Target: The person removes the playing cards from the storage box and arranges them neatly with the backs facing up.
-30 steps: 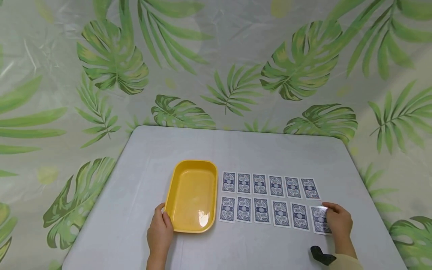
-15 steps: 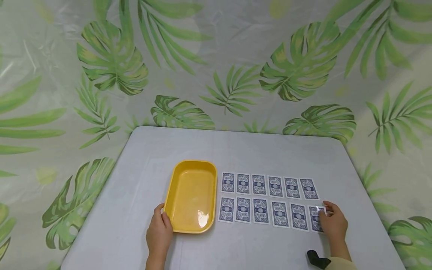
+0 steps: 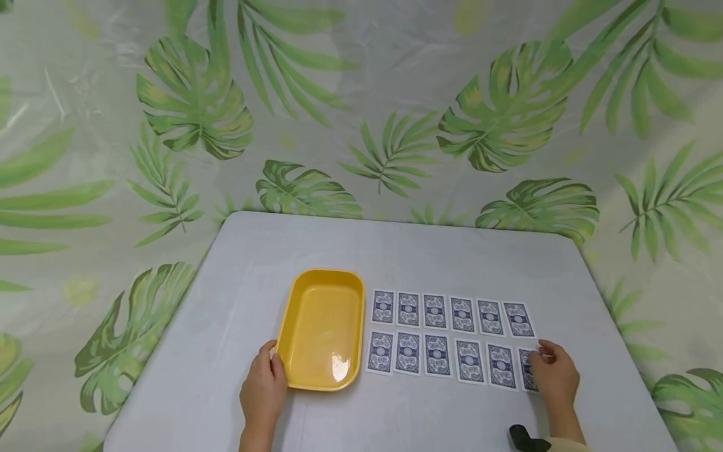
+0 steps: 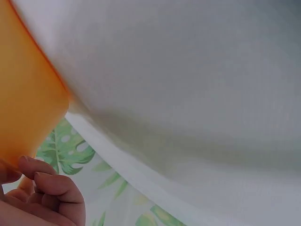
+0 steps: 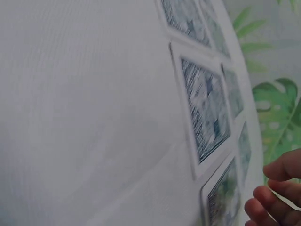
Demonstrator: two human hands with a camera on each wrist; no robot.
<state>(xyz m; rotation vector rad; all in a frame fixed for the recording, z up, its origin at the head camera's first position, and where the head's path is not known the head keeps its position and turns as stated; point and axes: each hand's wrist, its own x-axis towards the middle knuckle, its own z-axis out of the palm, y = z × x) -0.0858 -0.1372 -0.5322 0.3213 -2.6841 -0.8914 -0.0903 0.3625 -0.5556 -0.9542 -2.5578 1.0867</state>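
Note:
My left hand (image 3: 263,380) grips the near left side of a yellow tray (image 3: 319,336), thumb at its rim. In the left wrist view, the fingers (image 4: 54,183) curl at the tray's lower edge. Two rows of blue-backed playing cards (image 3: 437,356) lie face down right of the tray. My right hand (image 3: 556,375) is at the right end of the near row, covering part of the end card (image 3: 525,369). In the right wrist view, its fingers (image 5: 270,205) and thumb are loosely bent beside that card, with no card showing between them.
A pale cloth covers the table (image 3: 395,251). Behind and around it hangs a leaf-patterned sheet (image 3: 390,150). A small black object (image 3: 526,439) sits by the right sleeve at the near edge of the view.
The right hand has shifted slightly left, and the end card of the near row has moved left with it, closer to its neighbour. The left hand stays on the tray.

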